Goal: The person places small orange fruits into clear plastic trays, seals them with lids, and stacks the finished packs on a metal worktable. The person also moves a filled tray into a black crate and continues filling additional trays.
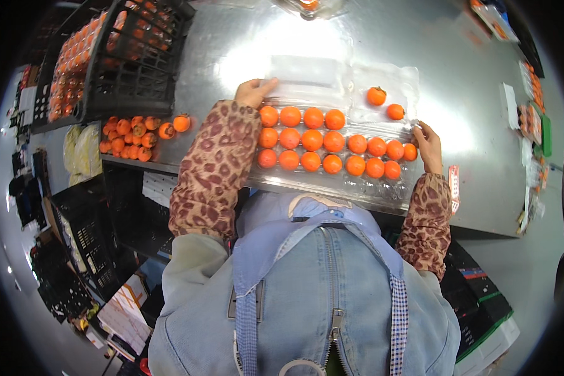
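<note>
Clear plastic clamshell trays [338,150] lie side by side at the near edge of the steel table, lids folded back. Orange persimmons [313,117] stand in rows in their cups; some cups at the right are bare. Two loose persimmons [377,96] rest on the right tray's opened lid [361,84]. My left hand [254,91] is at the upper left corner of the left tray, its thumb over the rim of the lid. At the right tray's far right side, the fingers of my right hand [427,143] touch the edge. How firmly either hand grips is unclear.
At the left, a black plastic crate [131,61] holds packed persimmons, with a pile of loose persimmons [129,136] beside it. Another clear package [310,7] lies at the far edge of view. A red and white strip [454,188] lies at the right.
</note>
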The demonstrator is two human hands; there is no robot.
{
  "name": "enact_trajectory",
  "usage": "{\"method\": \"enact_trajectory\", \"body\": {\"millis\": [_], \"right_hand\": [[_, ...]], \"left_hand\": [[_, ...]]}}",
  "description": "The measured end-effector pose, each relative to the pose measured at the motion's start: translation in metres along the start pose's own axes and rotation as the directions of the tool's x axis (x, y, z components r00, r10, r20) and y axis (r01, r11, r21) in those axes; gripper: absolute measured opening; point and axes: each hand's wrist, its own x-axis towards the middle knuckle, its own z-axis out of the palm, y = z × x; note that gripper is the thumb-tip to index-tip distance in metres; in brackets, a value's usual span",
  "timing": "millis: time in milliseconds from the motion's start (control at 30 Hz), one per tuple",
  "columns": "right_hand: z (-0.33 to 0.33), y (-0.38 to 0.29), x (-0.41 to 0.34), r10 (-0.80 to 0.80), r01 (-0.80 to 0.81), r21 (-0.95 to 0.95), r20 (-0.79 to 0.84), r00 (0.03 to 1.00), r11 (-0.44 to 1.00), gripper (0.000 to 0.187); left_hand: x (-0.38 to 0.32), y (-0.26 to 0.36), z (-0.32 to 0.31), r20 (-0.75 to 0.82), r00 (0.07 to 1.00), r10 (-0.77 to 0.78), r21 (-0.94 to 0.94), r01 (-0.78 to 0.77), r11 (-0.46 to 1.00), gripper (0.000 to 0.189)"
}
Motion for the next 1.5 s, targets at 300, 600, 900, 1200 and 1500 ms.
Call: {"method": "enact_trajectory", "body": {"millis": [300,600,900,1200,1500], "right_hand": [[0.000,-0.033,-0.024,-0.336,0.268,-0.285,-0.227,0.914,0.920,0.041],[0.036,-0.114,-0.059,-0.718,0.630,-0.396,-0.120,0.686,0.668,0.023],[0.007,-0.084,-0.044,-0.476,0.392,-0.361,-0.184,0.860,0.846,0.022],[0.103,-0.135,-0.091,-0.769,0.806,-0.228,0.245,0.590,0.546,0.023],[0.144,-0.154,-0.087,-0.772,0.844,-0.314,0.352,0.529,0.435,0.019]], "left_hand": [[-0.019,0.002,-0.004,-0.071,0.995,0.066,0.039,-0.063,0.997,0.057],[-0.005,0.001,-0.003,-0.083,0.993,0.089,0.344,-0.055,0.937,0.037],[-0.009,-0.003,-0.011,0.077,0.990,-0.120,0.355,0.085,0.931,0.046],[-0.021,-0.004,-0.014,-0.003,1.000,0.005,0.360,-0.003,0.933,0.048],[-0.069,0.005,-0.003,0.225,0.359,0.906,0.831,-0.556,0.013,0.045]]}}
